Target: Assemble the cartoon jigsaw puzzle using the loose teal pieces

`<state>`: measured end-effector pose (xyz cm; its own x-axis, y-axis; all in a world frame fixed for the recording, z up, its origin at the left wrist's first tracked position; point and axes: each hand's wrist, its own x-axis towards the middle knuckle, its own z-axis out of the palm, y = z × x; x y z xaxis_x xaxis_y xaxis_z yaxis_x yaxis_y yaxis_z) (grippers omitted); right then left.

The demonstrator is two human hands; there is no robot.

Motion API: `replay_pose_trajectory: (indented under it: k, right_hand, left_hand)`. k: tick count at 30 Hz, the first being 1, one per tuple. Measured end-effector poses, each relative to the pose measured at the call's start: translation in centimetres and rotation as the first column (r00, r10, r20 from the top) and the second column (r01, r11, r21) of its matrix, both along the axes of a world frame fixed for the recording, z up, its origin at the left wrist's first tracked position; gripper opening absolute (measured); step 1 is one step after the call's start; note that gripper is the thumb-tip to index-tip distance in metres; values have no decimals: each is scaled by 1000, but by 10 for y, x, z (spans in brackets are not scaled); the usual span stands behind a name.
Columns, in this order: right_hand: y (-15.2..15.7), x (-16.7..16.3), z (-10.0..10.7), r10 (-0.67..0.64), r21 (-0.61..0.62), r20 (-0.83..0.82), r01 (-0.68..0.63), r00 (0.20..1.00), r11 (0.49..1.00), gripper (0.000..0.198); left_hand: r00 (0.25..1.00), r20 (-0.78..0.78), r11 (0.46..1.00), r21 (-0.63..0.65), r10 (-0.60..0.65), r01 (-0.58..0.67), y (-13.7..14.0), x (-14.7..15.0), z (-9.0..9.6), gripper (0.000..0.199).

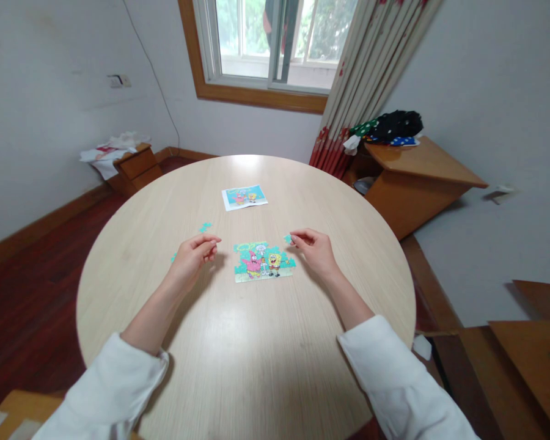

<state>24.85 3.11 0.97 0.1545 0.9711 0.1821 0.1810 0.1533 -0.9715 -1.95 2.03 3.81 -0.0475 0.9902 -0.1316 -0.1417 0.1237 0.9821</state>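
One table (261,342) bears one puzzle (253,265); right grip (319,252) pinches one piece (287,239), left grip (191,258) unclear.

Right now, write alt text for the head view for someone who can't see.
A person's left hand and right hand flank a partly assembled cartoon jigsaw on a round table, with a teal piece at the right hand's fingertips. A similar picture lies beyond; loose pieces lie near the left hand.

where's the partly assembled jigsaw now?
Head view, mid-frame: the partly assembled jigsaw lies on the round table between the left hand and right hand, nearer the camera than the printed cartoon sheet.
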Motion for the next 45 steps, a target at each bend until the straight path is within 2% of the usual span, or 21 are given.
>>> replay_pose_trajectory:
  k: [12,22,27,33,45]
  right_hand:
    - [4,2,-5,-35,-2,-32,35,999,999,34]
    - [5,3,-7,-25,-12,-39,24,999,1000,33]
    - [5,5,-7,-25,22,60,24,998,999,36]
    - [5,5,-7,-63,73,158,52,985,996,31]
    - [3,3,-3,-43,22,94,41,995,999,27]
  left_hand:
    - [1000,-2,1000,-2,12,-12,-2,2,4,21]
    - [1000,8,1000,-3,5,-5,-1,1,2,23]
    - [1000,2,1000,-6,6,-6,-1,1,2,23]
    - [1000,-11,1000,-2,1,-1,-1,1,4,22]
    - [1000,-2,1000,-3,-7,7,-2,0,4,21]
